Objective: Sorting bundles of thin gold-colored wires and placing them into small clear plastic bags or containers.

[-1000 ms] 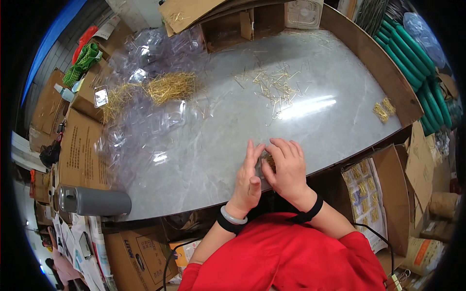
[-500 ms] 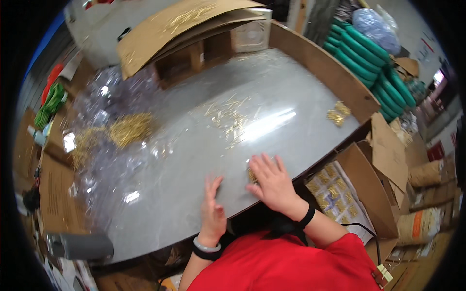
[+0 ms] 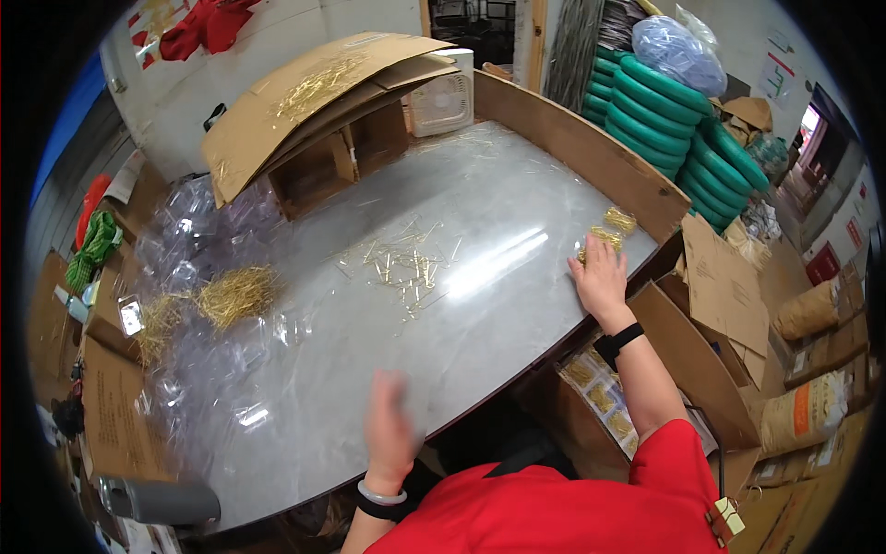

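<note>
Grey and glossy, the worktable (image 3: 480,305) fills the middle of the frame, light glaring off it. Nearest, at the lower centre, the left hand (image 3: 389,429) hovers over the table's near edge, blurred; I cannot tell whether its fingers are spread or closed. At the lower left a grey cylinder (image 3: 161,501) lies on its side. At the right edge of the table the right hand (image 3: 598,277) lies flat, fingers spread, its fingertips touching a small clump of gold pins (image 3: 604,238); it clamps on nothing. Just below that arm an open cardboard box (image 3: 600,392) shows clear packets of gold pieces. Brown sacks (image 3: 817,360) with an orange patch sit at the far right. More loose pins (image 3: 406,263) are scattered at the table's centre, well apart from both hands. To the left a bigger heap of pins (image 3: 226,295) rests on crumpled clear plastic bags (image 3: 194,369). Farther up, a bent cardboard sheet (image 3: 314,97) roofs a wooden crate, a white fan (image 3: 441,97) beside it. Stacked green hoops (image 3: 674,106) stand at the upper right, a red sign (image 3: 821,263) low on the wall beyond.
</note>
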A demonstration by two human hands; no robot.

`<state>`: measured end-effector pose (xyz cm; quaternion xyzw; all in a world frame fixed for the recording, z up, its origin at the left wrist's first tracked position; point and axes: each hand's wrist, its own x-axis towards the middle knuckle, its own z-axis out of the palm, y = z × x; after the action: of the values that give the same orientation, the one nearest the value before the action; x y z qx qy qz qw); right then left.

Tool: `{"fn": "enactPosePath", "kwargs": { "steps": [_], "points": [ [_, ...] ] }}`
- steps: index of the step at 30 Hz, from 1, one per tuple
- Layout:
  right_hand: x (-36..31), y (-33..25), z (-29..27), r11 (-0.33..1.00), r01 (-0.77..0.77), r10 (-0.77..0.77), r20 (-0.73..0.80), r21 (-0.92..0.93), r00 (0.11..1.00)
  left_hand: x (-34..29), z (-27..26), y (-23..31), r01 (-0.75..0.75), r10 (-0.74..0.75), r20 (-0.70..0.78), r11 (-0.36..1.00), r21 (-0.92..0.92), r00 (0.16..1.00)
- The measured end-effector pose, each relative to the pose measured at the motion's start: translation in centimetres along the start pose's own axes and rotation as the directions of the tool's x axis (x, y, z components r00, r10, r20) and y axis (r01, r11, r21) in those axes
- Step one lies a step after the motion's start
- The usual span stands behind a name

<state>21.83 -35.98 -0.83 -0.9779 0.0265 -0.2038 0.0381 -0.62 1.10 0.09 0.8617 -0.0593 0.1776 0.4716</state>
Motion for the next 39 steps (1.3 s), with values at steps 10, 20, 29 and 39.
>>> {"fn": "enactPosePath", "kwargs": {
  "steps": [10, 20, 29, 39],
  "points": [
    [1.1, -9.1, -7.0, 0.833, 0.351, -0.417, 0.067, 0.427, 0.907, 0.2, -0.1, -0.3, -0.048, 0.047, -0.006, 0.999, -0.004, 0.999],
    [17.6, -17.2, 6.0, 0.761, 0.416, -0.623, 0.386, 0.497, 0.680, 0.1, 0.6, -0.3, -0.090, 0.095, -0.045, 0.992, 0.089, 0.995],
    [5.6, -23.4, 2.1, 0.330, 0.797, -0.943, 0.220, 0.505, 0.251, 0.2, 0.2, -0.1, -0.084, 0.089, -0.068, 0.994, 0.075, 0.994],
    [-3.6, -21.2, -3.1, 0.018, 0.862, -0.996, 0.086, 0.507, -0.030, 0.4, -0.2, 0.1, 0.020, -0.006, -0.274, 0.999, 0.048, 0.962]
  ]
}}
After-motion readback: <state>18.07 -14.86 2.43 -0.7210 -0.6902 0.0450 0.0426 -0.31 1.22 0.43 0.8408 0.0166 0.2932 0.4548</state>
